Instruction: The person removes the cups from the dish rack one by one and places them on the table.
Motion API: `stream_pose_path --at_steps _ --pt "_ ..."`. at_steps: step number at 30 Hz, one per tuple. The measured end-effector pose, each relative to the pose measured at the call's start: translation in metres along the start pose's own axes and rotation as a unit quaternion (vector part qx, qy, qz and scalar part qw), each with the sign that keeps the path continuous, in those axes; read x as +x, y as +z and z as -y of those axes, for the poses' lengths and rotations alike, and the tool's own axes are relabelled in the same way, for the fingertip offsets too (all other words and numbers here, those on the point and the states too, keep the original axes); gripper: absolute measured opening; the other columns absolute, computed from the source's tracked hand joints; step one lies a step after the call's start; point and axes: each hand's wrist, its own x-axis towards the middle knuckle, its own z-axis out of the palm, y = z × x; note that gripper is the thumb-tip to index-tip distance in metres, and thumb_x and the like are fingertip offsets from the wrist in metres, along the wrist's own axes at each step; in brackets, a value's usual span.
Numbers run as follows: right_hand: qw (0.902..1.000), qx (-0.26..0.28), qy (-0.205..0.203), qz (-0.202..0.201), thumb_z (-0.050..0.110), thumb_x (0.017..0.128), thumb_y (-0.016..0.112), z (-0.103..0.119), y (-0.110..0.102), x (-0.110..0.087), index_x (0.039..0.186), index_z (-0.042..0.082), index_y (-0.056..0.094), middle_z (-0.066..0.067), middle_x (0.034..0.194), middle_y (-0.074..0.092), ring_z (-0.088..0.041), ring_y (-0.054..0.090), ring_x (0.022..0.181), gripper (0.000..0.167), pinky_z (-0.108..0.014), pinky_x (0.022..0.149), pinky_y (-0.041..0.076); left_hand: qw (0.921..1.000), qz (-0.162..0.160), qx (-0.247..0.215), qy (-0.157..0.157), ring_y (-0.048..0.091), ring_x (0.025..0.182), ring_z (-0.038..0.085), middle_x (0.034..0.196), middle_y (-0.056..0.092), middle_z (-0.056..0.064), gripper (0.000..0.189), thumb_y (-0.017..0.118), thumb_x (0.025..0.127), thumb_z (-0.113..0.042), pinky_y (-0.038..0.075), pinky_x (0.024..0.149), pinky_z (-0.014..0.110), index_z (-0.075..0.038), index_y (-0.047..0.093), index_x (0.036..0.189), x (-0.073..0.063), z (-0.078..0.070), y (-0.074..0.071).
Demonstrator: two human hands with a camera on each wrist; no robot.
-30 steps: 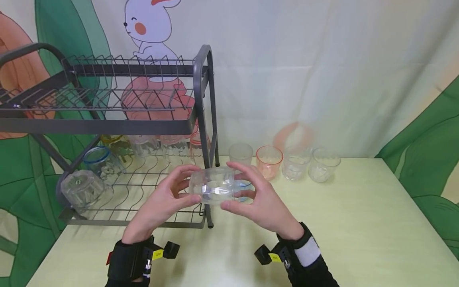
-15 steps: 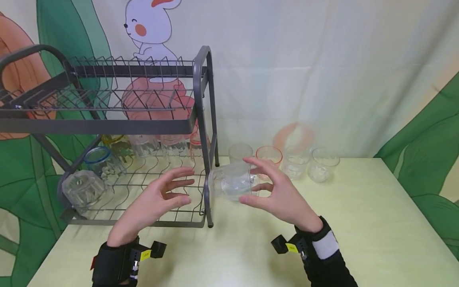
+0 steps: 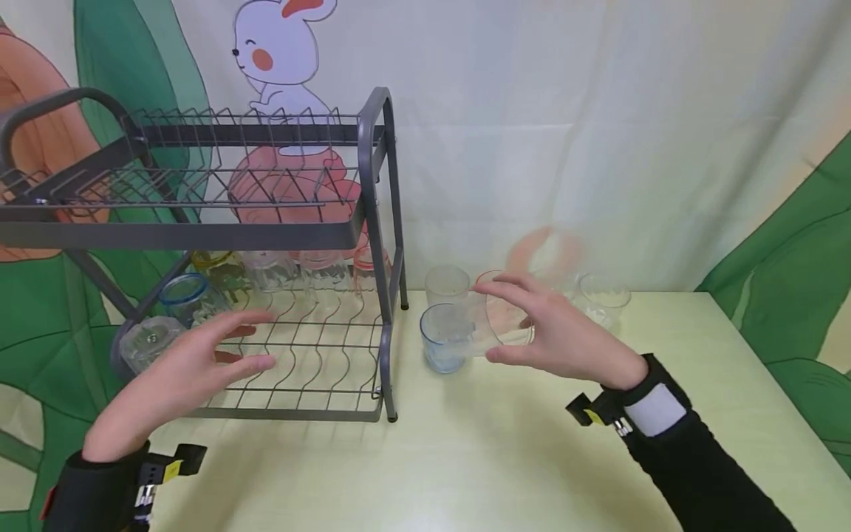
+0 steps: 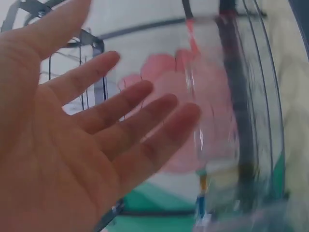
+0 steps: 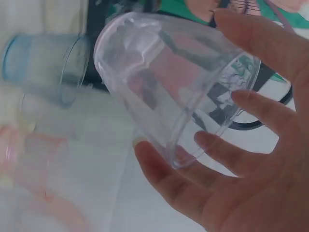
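My right hand (image 3: pixel 558 329) holds a clear drinking glass (image 5: pixel 154 72) tipped on its side, thumb and fingers spread around its rim end. In the head view that glass overlaps a blue glass (image 3: pixel 442 360) standing on the table. My left hand (image 3: pixel 179 369) is in front of the lower tier of the dish rack (image 3: pixel 279 236), fingers apart and nothing in them. Glasses stand on that tier: a blue-rimmed glass (image 3: pixel 186 295), a yellowish glass (image 3: pixel 219 275) and several others along the back. A faceted clear glass (image 3: pixel 148 341) there is partly hidden behind my left hand.
A frosted glass (image 3: pixel 447 283) stands upright at the table's back, right of the rack. Beyond it are a red-rimmed glass (image 5: pixel 36 154), mostly covered by my right hand in the head view, and a clear glass (image 3: pixel 603 292). A printed curtain (image 3: pixel 638 148) hangs behind.
Both hands held the clear glass a second ago. The left hand has let go and moved left and down; the right hand has carried the glass to the right, uncovering the blue glass.
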Motion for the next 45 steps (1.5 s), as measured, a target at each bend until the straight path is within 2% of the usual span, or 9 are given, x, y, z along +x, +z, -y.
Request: stream_pose_path --at_steps 4,7,16,21,26,30,34,37,45 --pt "0.9969 -0.055 -0.004 0.056 0.023 0.078 0.084 -0.008 -0.015 0.008 0.144 0.015 0.049 -0.006 0.139 0.047 -0.023 0.051 0.121 0.075 -0.037 0.089 0.052 0.9954 -0.001 0.092 -0.028 0.055 0.112 0.045 0.142 0.042 0.024 0.068 0.061 0.095 -0.047 0.054 0.080 0.049 -0.008 0.042 0.146 -0.009 0.011 -0.018" --pt "0.9911 -0.094 0.005 0.095 0.022 0.077 0.084 -0.015 -0.024 0.011 0.143 0.013 0.050 -0.011 0.135 0.048 -0.026 0.053 0.115 0.075 -0.040 0.089 0.052 0.9892 0.003 0.139 -0.046 0.054 0.110 0.046 0.139 0.041 0.028 0.066 0.059 0.096 -0.045 0.052 0.079 0.052 -0.004 0.042 0.145 -0.013 0.018 -0.033" --pt "0.9696 -0.169 0.021 0.176 0.020 0.075 0.086 -0.033 -0.031 0.014 0.139 0.012 0.054 -0.020 0.132 0.051 -0.036 0.055 0.113 0.072 -0.044 0.085 0.054 0.9711 0.031 0.218 -0.092 0.034 0.122 0.058 0.138 0.033 0.039 0.071 0.063 0.095 -0.043 0.038 0.089 0.072 0.006 0.041 0.141 -0.007 0.042 -0.076" --pt "0.9613 -0.198 0.006 0.191 0.024 0.073 0.087 -0.044 -0.016 0.013 0.138 0.014 0.056 -0.019 0.131 0.052 -0.039 0.055 0.111 0.072 -0.044 0.083 0.054 0.9656 0.045 0.229 -0.114 0.029 0.121 0.060 0.135 0.027 0.042 0.073 0.071 0.091 -0.033 0.038 0.087 0.072 0.011 0.039 0.140 -0.005 0.061 -0.078" --pt "0.9575 -0.179 0.019 0.226 0.023 0.077 0.085 -0.053 0.001 0.007 0.140 0.014 0.053 -0.022 0.140 0.046 -0.041 0.053 0.118 0.071 -0.046 0.084 0.053 0.9668 0.061 0.218 -0.119 0.027 0.121 0.061 0.137 0.021 0.043 0.081 0.074 0.089 -0.026 0.041 0.085 0.070 0.011 0.030 0.146 -0.004 0.074 -0.077" --pt "0.9615 -0.161 0.014 0.222 0.021 0.076 0.085 -0.059 0.009 0.007 0.139 0.013 0.053 -0.022 0.139 0.046 -0.040 0.052 0.118 0.070 -0.046 0.086 0.053 0.9694 0.074 0.207 -0.110 0.026 0.124 0.062 0.142 0.015 0.043 0.086 0.075 0.088 -0.027 0.041 0.085 0.070 0.007 0.025 0.150 0.001 0.075 -0.076" --pt "0.9656 -0.162 -0.015 0.203 0.019 0.075 0.086 -0.066 0.017 0.015 0.137 0.011 0.055 -0.020 0.131 0.050 -0.037 0.053 0.113 0.069 -0.046 0.088 0.052 0.9685 0.079 0.213 -0.102 0.041 0.117 0.058 0.140 0.022 0.041 0.082 0.076 0.087 -0.023 0.048 0.080 0.063 0.007 0.031 0.148 0.007 0.073 -0.073" --pt "0.9661 -0.165 -0.015 0.198 0.020 0.075 0.086 -0.070 0.021 0.019 0.137 0.011 0.055 -0.019 0.129 0.050 -0.035 0.054 0.110 0.070 -0.043 0.086 0.053 0.9680 0.080 0.214 -0.104 0.048 0.111 0.053 0.135 0.028 0.039 0.079 0.077 0.086 -0.021 0.051 0.078 0.059 0.007 0.034 0.146 0.009 0.073 -0.069" --pt "0.9660 -0.162 0.013 0.201 0.023 0.078 0.084 -0.075 0.032 0.025 0.139 0.011 0.054 -0.025 0.134 0.044 -0.041 0.052 0.114 0.069 -0.047 0.088 0.052 0.9677 0.079 0.217 -0.102 0.039 0.115 0.056 0.132 0.034 0.038 0.074 0.077 0.086 -0.014 0.047 0.083 0.064 0.009 0.037 0.143 0.003 0.075 -0.064"
